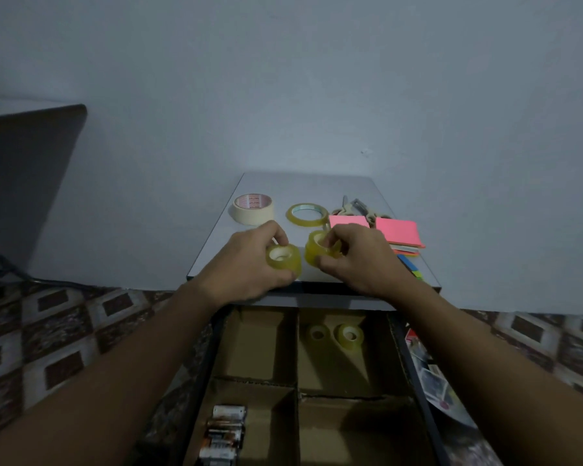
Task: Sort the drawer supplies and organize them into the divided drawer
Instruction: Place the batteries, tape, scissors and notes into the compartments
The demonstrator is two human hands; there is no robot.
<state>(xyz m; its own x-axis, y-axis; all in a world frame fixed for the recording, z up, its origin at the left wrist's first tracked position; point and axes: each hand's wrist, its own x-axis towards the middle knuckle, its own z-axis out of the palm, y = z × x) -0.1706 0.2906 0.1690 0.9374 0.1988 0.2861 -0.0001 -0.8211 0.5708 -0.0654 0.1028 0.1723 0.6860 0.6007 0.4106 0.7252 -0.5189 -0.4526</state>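
Tape rolls are in hand, one each: the left hand [249, 260] grips the left roll [283, 258] from the side. The right hand [357, 257] pinches the right roll [317, 251], a fingertip apparently hooked in its core, though the dim light makes that hard to be sure of. Both rolls are held just above the near edge of the surface [216, 243], over the open drawer [297, 348].

Two matching rolls [318, 334] stand in the drawer's far right compartment, so the step looks like carrying this pair to join them. The next move calls for drawing both hands back and down into that compartment and setting the rolls beside those two, where room remains. The front lip of the surface and the cardboard dividers lie close to that path.

Batteries [224, 432] fill part of the near left compartment. Waiting on the surface are masking tape [253, 210], a thin tape ring [307, 215], scissors [360, 210], pink sticky notes [398, 232] and coloured tabs [414, 269].
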